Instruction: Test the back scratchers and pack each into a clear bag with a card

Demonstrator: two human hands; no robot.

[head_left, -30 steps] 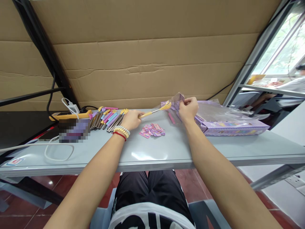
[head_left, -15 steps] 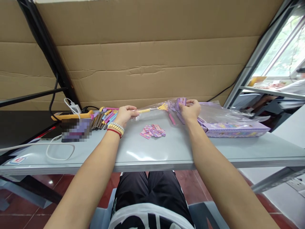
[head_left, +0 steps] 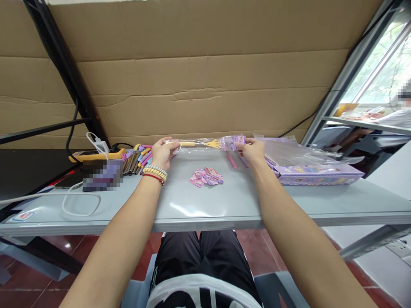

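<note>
A yellow hand-shaped back scratcher [head_left: 212,144] with a metal shaft lies inside a clear plastic bag [head_left: 194,141], stretched level above the table. My left hand [head_left: 163,153] pinches the bag's left end, by the scratcher's handle. At the other end, my right hand [head_left: 253,150] is closed on the purple printed header [head_left: 239,140] of the bag. Below and between the hands, a small pile of pink and purple printed cards [head_left: 206,176] lies on the table. Behind my right fingers a pink handle [head_left: 231,160] shows.
Several colourful back scratchers [head_left: 141,159] lie bunched left of my left hand. A purple box [head_left: 317,175] with clear film stands at the right. A yellow-edged case [head_left: 96,155], a white cable [head_left: 81,214] and a phone-like item are at the left. Cardboard [head_left: 205,72] walls the back.
Both hands have shifted slightly left with the bagged back scratcher. The bag is now pulled straighter and more level, and its purple header lies flatter.
</note>
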